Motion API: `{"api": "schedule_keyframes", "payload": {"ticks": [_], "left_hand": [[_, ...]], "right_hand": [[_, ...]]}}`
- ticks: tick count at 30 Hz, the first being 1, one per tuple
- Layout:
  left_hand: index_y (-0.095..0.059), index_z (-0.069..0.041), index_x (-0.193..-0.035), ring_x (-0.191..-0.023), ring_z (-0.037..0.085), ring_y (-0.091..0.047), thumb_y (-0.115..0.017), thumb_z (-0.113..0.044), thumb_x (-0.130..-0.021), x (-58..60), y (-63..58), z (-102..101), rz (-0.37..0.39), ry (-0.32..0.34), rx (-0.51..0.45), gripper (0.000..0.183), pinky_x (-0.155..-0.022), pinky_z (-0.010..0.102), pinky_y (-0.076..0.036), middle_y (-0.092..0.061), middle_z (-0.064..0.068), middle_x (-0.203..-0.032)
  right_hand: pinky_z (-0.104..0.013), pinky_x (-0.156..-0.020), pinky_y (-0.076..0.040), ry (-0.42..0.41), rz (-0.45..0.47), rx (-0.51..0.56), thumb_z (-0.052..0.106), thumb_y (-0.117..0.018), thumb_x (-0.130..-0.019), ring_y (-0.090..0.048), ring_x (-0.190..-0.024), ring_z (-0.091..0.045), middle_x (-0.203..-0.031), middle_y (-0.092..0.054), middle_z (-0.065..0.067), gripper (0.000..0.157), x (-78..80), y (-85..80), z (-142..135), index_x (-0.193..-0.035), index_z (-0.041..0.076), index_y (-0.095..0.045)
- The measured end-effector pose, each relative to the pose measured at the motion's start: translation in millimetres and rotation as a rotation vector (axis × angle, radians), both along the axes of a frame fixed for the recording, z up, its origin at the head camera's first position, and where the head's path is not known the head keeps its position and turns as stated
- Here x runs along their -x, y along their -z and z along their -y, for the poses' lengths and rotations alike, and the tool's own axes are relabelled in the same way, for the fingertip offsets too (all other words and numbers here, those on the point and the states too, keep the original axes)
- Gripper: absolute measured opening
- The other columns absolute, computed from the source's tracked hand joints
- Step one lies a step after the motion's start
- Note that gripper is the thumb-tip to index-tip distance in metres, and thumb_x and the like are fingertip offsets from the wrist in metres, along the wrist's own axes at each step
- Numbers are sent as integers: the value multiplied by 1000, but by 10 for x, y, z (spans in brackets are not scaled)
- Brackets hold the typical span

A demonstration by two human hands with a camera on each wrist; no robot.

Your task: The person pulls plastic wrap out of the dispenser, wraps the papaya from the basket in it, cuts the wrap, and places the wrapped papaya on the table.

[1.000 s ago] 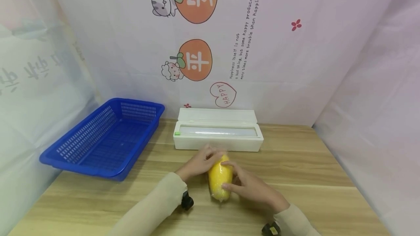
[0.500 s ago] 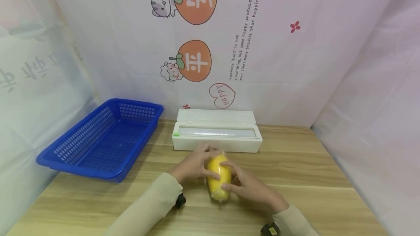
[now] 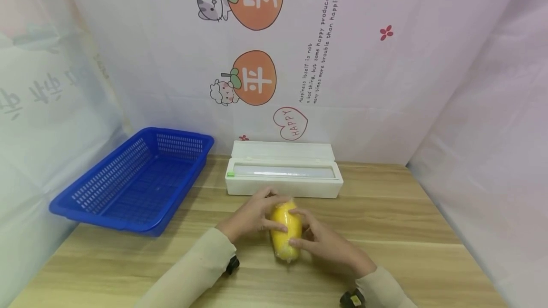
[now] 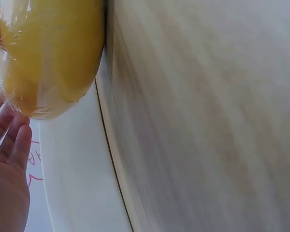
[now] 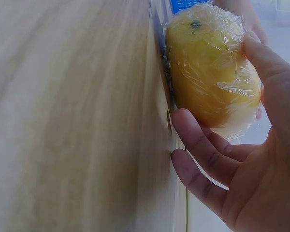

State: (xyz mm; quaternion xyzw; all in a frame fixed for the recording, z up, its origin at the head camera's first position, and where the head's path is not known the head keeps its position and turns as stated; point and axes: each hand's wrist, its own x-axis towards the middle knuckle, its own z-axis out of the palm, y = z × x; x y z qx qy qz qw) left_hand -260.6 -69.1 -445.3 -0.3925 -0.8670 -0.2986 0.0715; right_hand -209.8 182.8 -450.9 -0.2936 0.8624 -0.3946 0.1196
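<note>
A yellow oblong fruit (image 3: 286,236), wrapped in clear cling film, lies on the wooden table between both hands. A dark stem spot shows on the fruit (image 5: 208,72) in the right wrist view, with crinkled film around it. My left hand (image 3: 252,215) holds its far left side, thumb on top and fingers round the far end. From the right, my right hand (image 3: 327,241) grips the fruit with thumb and fingers spread along its side. Seen from the right wrist, the lower fingers (image 5: 203,150) reach past the fruit's end close to the table.
Just behind the hands stands a long white cling film box (image 3: 282,188), its lid (image 3: 282,150) raised and a film roll inside. A blue plastic basket (image 3: 184,194) sits at the left. White printed cloth (image 3: 359,84) encloses the back and sides.
My left thumb has come down onto the top of the fruit, and the left wrist has shifted slightly left. The right hand stays in nearly the same place.
</note>
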Motion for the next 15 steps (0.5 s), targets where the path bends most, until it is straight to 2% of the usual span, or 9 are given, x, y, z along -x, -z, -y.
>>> {"api": "schedule_keyframes", "payload": {"ticks": [3,5,8,10,12,15], "left_hand": [[-60,-17,-140,-109,9,-45,-81,-52,-77,-1,2,9,-35,4,-4,76,-94,26,-47,-48,-5,-121],[-60,-14,-137,-110,9,-46,-81,-53,-76,3,2,15,-43,17,-16,76,-96,25,-46,-50,-5,-122],[-60,-13,-131,-113,9,-50,-81,-55,-75,1,-3,24,-15,36,-51,73,-97,25,-47,-52,-5,-123],[-58,-14,-126,-115,10,-51,-82,-55,-75,-8,-6,30,16,42,-74,69,-98,26,-48,-53,-5,-123],[-58,-14,-122,-114,11,-52,-82,-53,-75,-18,-3,36,34,43,-92,65,-96,27,-50,-54,-5,-121],[-58,-13,-119,-114,12,-53,-83,-49,-77,-23,11,43,5,54,-98,61,-95,27,-50,-54,-4,-120]], "right_hand": [[-35,-80,-54,30,3,13,48,-67,-94,-62,-93,-17,-110,-63,-3,84,2,4,13,-157,31,-14],[-35,-79,-54,56,13,35,47,-71,-91,-62,-91,-18,-107,-64,-3,97,9,14,22,-159,33,-3],[-34,-77,-55,64,57,88,44,-77,-87,-64,-89,-21,-104,-66,-4,115,54,34,31,-158,36,12],[-34,-77,-57,43,88,117,39,-80,-85,-65,-88,-22,-102,-67,-5,123,103,41,33,-158,30,18],[-34,-75,-57,10,123,138,35,-82,-84,-65,-86,-24,-98,-67,-7,125,168,44,33,-158,24,19],[-34,-70,-57,-29,130,125,33,-83,-83,-63,-82,-24,-92,-64,-9,125,250,40,28,-159,18,15]]}}
